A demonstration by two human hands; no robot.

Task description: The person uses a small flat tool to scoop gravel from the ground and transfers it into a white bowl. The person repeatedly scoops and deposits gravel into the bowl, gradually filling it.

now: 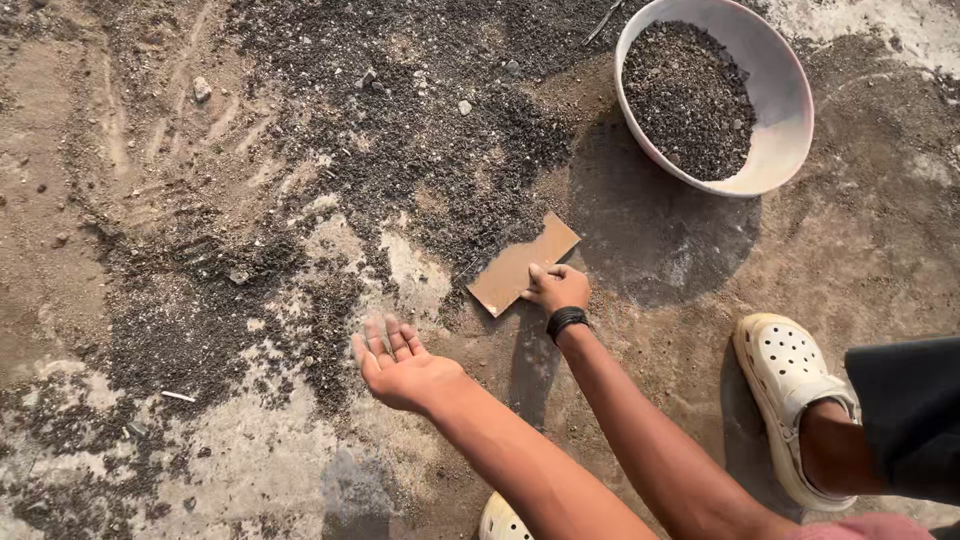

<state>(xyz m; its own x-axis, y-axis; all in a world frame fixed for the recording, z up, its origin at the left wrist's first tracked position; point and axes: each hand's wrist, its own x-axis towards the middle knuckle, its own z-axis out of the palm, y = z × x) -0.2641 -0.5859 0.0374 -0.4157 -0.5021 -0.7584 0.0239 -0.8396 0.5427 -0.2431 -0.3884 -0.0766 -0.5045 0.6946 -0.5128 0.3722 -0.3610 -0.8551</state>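
Cardboard piece (520, 265): flat, tan, notched; lying on the ground, long axis running diagonally toward the bowl.
Right hand (557, 288): fingers closing on its near edge.
Left hand (400, 365): hovering open, palm up, holding nothing.
Gravel (400, 140): dark, gritty, spreading beyond.
Bowl (785, 100): round, white, holding gravel.

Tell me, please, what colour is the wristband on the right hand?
Black; the wristband shows best in the head view.

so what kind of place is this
Probably an outdoor yard or work site: bare dusty ground strewn with dark gravel, and a pale basin of the same grit. The right hand holds a cardboard piece to the ground; the left hand hovers open.
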